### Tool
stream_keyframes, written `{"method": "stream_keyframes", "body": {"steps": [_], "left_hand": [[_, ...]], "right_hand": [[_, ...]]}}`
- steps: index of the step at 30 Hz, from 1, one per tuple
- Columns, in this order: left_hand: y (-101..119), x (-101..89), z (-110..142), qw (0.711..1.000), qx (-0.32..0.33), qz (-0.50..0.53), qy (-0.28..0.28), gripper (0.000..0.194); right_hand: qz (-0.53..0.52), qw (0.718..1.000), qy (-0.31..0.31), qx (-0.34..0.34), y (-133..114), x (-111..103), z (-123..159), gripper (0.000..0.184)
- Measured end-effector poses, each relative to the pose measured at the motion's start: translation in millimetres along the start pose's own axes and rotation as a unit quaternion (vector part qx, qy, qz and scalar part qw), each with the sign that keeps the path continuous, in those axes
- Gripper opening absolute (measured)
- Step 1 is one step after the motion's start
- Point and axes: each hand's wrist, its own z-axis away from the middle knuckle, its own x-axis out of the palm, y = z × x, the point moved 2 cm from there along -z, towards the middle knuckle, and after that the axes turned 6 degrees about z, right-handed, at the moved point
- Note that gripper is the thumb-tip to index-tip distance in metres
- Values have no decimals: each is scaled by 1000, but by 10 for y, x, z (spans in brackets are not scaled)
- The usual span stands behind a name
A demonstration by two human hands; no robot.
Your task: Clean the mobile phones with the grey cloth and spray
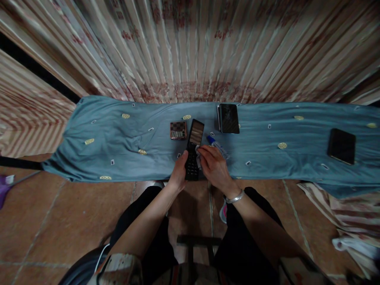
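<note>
An unfolded black flip phone point(193, 168) is held near the front edge of the cloth, its screen half tilted away from me. My left hand point(178, 171) grips its lower left side, thumb along the keypad's edge. In the pinched fingers of my right hand point(214, 164) is a small white cloth or tissue point(198, 157), touching the phone's right side near the hinge. Just beyond that hand lies a clear bottle with a blue cap point(210, 139), partly hidden. A small checkered folded phone point(178, 130) rests left of the flip phone.
Dark flat devices point(229, 118) lie stacked at the back. Another black device point(342, 146) is far right. A blue-green patterned cloth point(261, 154) covers the long narrow surface. Striped curtains point(184, 51) hang right behind it. Dark bars point(38, 67) stand at left.
</note>
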Motion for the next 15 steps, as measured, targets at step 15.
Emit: {"method": "stream_keyframes", "body": {"steps": [15], "left_hand": [[-169, -148, -38, 983, 78, -159, -44, 54]], "right_hand": [[-18, 999, 13, -28, -81, 23, -30, 36]]}}
